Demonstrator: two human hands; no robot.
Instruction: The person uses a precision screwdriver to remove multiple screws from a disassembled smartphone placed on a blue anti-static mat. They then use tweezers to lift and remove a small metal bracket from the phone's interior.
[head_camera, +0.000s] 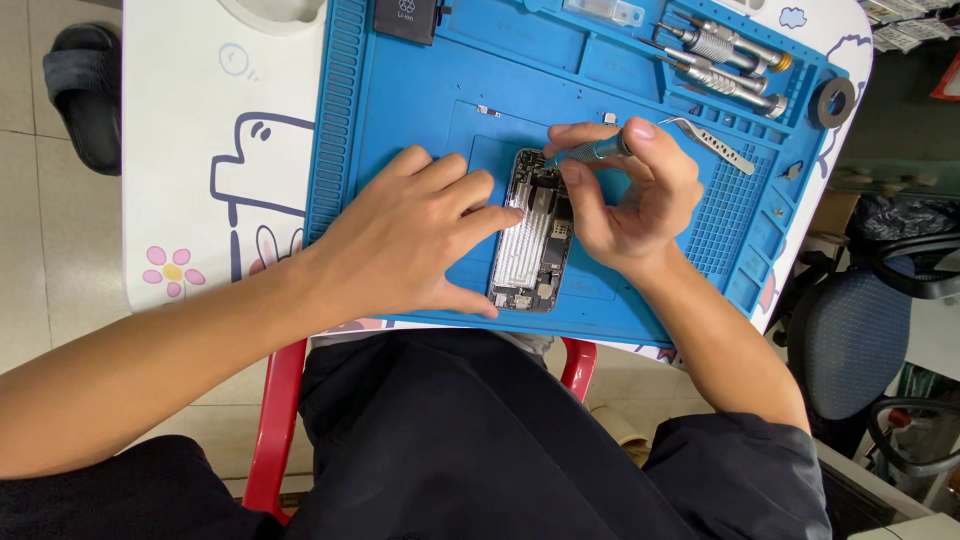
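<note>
A white table with cartoon drawings (190, 150) carries a blue silicone repair mat with moulded compartments (400, 110); near the mat's middle lies an opened grey smartphone chassis with its internal boards exposed (535, 235); the left hand (405, 235) lies flat beside it, fingers spread, fingertips pressing the left edge to pin it; the right hand (635, 195) has its fingers closed in a pinch around a slim blue-handled precision screwdriver (590, 152), whose tip meets the top of the chassis; spare metal-handled screwdrivers (725, 60) sit in the far tray, bent steel tweezers (715, 142) just beside the right hand. Judging by this, the work wants the driver upright on its screw, light downward pressure, slow turns, and the chassis held steady.
</note>
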